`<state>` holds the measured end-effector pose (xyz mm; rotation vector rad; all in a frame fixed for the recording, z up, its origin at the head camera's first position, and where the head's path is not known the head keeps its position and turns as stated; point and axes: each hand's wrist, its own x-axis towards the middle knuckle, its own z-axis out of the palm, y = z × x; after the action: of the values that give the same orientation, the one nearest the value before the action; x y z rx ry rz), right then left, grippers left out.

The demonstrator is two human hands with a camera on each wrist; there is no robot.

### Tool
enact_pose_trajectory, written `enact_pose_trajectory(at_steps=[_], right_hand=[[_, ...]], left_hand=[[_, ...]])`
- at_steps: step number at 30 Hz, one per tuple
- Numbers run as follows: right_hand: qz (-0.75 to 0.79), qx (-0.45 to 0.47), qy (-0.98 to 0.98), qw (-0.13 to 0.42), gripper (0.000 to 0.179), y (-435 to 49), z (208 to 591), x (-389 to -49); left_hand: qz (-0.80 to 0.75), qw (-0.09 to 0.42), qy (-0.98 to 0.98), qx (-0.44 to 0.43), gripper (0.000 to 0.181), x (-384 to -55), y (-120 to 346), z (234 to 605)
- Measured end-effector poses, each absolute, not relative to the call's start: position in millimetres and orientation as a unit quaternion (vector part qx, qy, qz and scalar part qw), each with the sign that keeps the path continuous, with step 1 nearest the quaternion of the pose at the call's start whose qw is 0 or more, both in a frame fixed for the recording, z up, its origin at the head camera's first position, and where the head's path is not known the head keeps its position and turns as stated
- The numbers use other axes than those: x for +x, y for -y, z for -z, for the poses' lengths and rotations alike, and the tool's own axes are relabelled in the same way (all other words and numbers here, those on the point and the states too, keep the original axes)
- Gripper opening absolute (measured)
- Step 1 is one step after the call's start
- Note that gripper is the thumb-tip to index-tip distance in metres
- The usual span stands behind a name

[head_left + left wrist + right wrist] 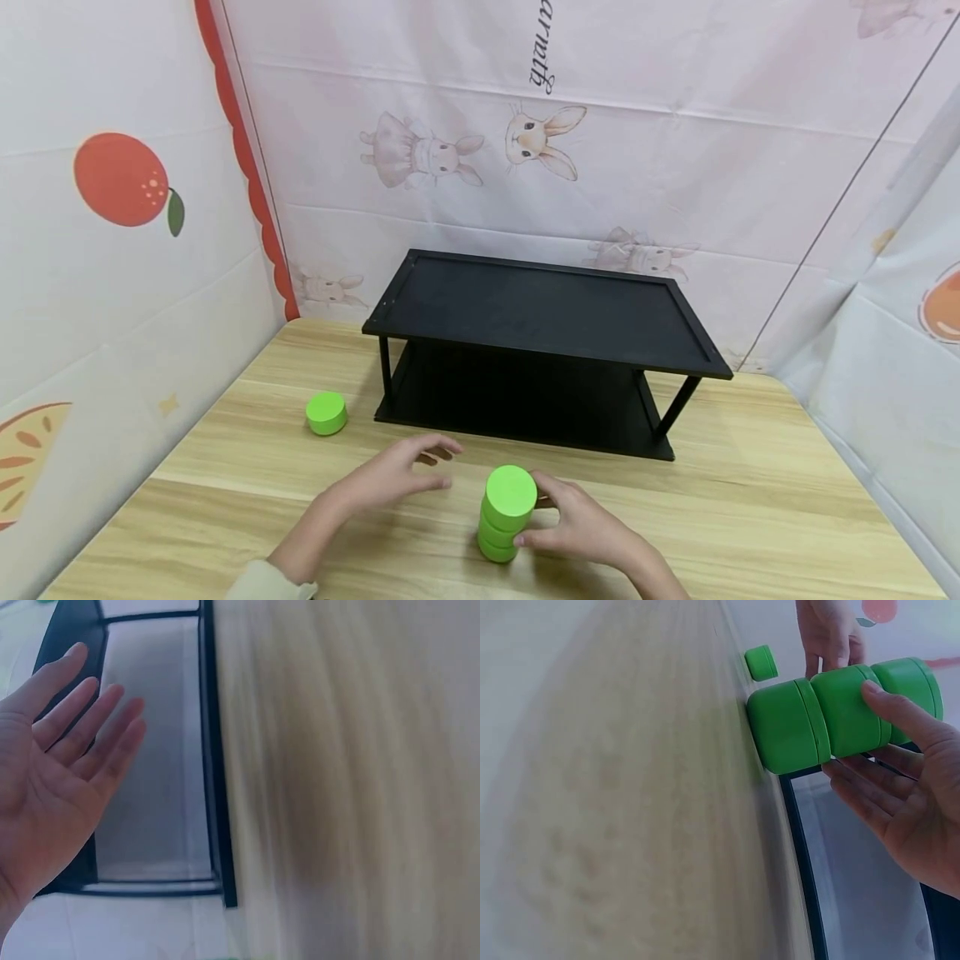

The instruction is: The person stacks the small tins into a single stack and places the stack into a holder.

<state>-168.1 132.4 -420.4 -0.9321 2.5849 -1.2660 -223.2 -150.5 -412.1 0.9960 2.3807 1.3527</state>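
Observation:
Three round green lidded jars (510, 493) stand stacked upright on the wooden table, towards its front edge. My right hand (581, 523) grips the stack from the right; in the right wrist view its thumb (896, 709) lies on the middle jar (847, 712) and the fingers reach round the far side. To the left of the stack, my left hand (386, 477) hovers over the table with fingers spread and holds nothing. The left wrist view shows its bare palm (52, 787). Another single green jar (326, 414) sits farther back on the left.
A black two-level rack (540, 312) stands at the back of the table, its lower shelf (517, 392) close behind the hands. Printed cloth (465, 200) hangs behind it and on both sides. Wooden tabletop (765, 500) extends to the right.

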Motion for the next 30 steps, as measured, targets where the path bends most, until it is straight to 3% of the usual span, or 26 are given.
enact_pose_trajectory(at_steps=[13,25,30], right_hand=[[0.415,-0.305,-0.855,0.055,0.056,-131.9,417.8,-168.2],[0.416,-0.302,-0.856,0.062,0.056,-130.9,416.8,-167.1],[0.416,-0.301,-0.856,0.062,0.056,-131.2,417.2,-166.6]], left_hand=[[-0.521,-0.108,-0.812,0.24,0.031,-242.2,186.9,395.9],[-0.456,-0.183,-0.867,0.087,0.042,-253.0,225.9,395.2],[-0.441,-0.176,-0.879,0.042,0.048,-259.0,236.8,401.4]])
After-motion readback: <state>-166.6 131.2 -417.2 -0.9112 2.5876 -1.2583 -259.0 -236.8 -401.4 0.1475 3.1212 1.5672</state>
